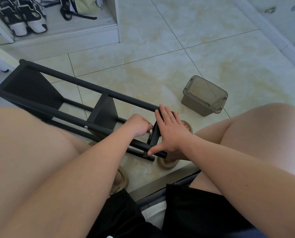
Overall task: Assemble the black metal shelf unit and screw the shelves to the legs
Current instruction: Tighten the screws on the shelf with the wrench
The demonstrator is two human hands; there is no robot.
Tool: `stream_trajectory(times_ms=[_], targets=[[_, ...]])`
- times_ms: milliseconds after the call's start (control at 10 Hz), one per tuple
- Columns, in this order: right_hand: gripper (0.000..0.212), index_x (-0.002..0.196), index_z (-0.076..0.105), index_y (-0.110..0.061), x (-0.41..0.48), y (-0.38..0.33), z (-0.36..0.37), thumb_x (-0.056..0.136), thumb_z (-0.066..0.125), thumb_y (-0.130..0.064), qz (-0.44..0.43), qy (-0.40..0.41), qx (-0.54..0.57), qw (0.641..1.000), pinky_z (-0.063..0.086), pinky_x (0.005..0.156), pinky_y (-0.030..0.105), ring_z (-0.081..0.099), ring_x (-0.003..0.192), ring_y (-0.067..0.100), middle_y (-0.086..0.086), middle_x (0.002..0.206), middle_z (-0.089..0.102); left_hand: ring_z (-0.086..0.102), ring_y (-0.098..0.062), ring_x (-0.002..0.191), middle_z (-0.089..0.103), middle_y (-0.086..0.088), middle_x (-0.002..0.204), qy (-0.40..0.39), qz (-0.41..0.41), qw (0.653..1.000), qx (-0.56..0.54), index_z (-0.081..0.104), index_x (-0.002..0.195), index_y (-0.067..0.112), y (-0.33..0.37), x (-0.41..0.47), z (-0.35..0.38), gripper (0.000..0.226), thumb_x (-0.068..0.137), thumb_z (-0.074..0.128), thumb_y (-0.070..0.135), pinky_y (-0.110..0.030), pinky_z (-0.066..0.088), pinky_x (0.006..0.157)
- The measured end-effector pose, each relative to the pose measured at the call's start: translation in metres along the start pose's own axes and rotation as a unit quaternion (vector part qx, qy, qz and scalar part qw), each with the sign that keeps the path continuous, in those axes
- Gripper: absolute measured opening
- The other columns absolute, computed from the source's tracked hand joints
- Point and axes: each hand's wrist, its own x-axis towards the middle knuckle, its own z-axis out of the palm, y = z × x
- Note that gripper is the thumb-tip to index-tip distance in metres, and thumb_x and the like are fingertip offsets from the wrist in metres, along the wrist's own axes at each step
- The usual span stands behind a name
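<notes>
The black metal shelf unit lies on its side on the tiled floor between my knees. Two shelves sit fixed between its round legs, with silver screw heads showing on the near leg. A third black shelf stands at the near end of the legs. My right hand lies spread flat over that shelf, fingers on the far leg and thumb on the near leg. My left hand is curled just left of that shelf, pinching something small and pale; what it is cannot be made out.
A grey-brown lidded plastic box sits on the floor to the right. Beige slippers are under the near end of the unit. A white cabinet with shoes stands at the far left. A grey wall runs along the right.
</notes>
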Motion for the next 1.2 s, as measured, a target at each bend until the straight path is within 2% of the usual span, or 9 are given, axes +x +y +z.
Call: stream_trajectory(times_ms=[100,200,300,400,500,600,700,900,1200], targets=[[0.157,0.157,-0.022,-0.008,-0.0004,0.0001,0.0002,0.054,0.056,-0.098,0.001,-0.002,0.000,1.000,-0.012,0.124,0.050,-0.032,0.150,0.029,0.014,0.161,-0.035,0.068,-0.024,0.102,0.075,-0.006,0.102,0.016,-0.005,1.000,-0.016,0.069,0.084,0.023,-0.0013,0.0014,-0.0003,0.011,0.094,0.064,0.021,-0.037,0.050,0.098],[0.158,0.157,-0.022,-0.008,0.0004,-0.0001,0.0004,0.054,0.055,-0.099,0.003,-0.004,-0.002,1.000,-0.011,0.125,0.051,-0.032,0.149,0.029,0.014,0.161,-0.035,0.070,-0.024,0.100,0.076,-0.008,0.097,0.008,-0.016,0.999,-0.035,0.068,0.083,0.023,-0.0011,0.0045,-0.0004,0.013,0.095,0.061,0.022,-0.033,0.052,0.089],[0.158,0.157,-0.022,-0.008,0.0011,0.0003,0.0009,0.053,0.054,-0.099,0.003,-0.004,0.001,1.000,-0.011,0.125,0.051,-0.032,0.149,0.029,0.014,0.161,-0.036,0.070,-0.017,0.093,0.076,-0.003,0.091,-0.012,-0.016,0.999,-0.028,0.071,0.090,0.024,-0.0011,0.0055,-0.0010,0.013,0.095,0.059,0.022,-0.031,0.050,0.080],[0.159,0.157,-0.022,-0.008,0.0010,0.0004,0.0016,0.052,0.055,-0.099,0.003,-0.001,0.004,1.000,-0.011,0.125,0.050,-0.032,0.150,0.028,0.013,0.161,-0.035,0.070,-0.019,0.096,0.077,0.000,0.089,-0.028,-0.012,0.999,0.016,0.070,0.084,0.025,-0.0026,0.0050,-0.0012,0.017,0.095,0.058,0.022,-0.036,0.053,0.087],[0.159,0.157,-0.022,-0.008,0.0014,0.0003,0.0021,0.052,0.055,-0.099,0.002,0.001,0.003,1.000,-0.012,0.124,0.050,-0.031,0.150,0.029,0.014,0.162,-0.035,0.070,-0.018,0.093,0.077,0.002,0.086,-0.031,-0.010,0.999,0.042,0.071,0.087,0.023,-0.0034,0.0048,-0.0008,0.015,0.095,0.058,0.022,-0.035,0.053,0.085],[0.159,0.157,-0.022,-0.008,0.0015,0.0001,0.0022,0.053,0.055,-0.100,0.002,0.002,0.002,1.000,-0.012,0.124,0.049,-0.031,0.150,0.029,0.014,0.162,-0.035,0.070,-0.012,0.086,0.076,0.008,0.080,-0.031,-0.013,0.999,0.029,0.071,0.089,0.021,-0.0024,0.0046,-0.0007,0.015,0.096,0.057,0.021,-0.032,0.051,0.080],[0.158,0.157,-0.022,-0.008,0.0010,0.0001,0.0022,0.053,0.054,-0.100,0.001,0.001,0.002,1.000,-0.012,0.124,0.050,-0.031,0.150,0.028,0.013,0.161,-0.035,0.069,-0.005,0.072,0.074,0.010,0.072,-0.028,-0.024,0.999,0.009,0.072,0.099,0.015,-0.0020,0.0046,-0.0003,0.017,0.095,0.056,0.019,-0.027,0.049,0.070],[0.159,0.157,-0.023,-0.008,0.0009,0.0005,0.0022,0.053,0.054,-0.100,0.001,-0.001,0.002,1.000,-0.011,0.125,0.050,-0.032,0.149,0.027,0.013,0.161,-0.036,0.069,-0.009,0.079,0.074,0.010,0.071,-0.053,-0.039,0.998,0.021,0.068,0.109,0.010,-0.0022,0.0047,0.0008,0.022,0.095,0.055,0.020,-0.036,0.050,0.090],[0.159,0.157,-0.023,-0.008,0.0014,0.0014,0.0040,0.051,0.053,-0.101,-0.001,0.004,0.003,1.000,-0.013,0.124,0.050,-0.033,0.149,0.027,0.013,0.161,-0.036,0.067,-0.006,0.071,0.073,0.014,0.065,-0.084,-0.054,0.995,0.029,0.067,0.105,0.012,-0.0010,0.0076,-0.0022,0.020,0.099,0.051,0.022,-0.029,0.047,0.075]])
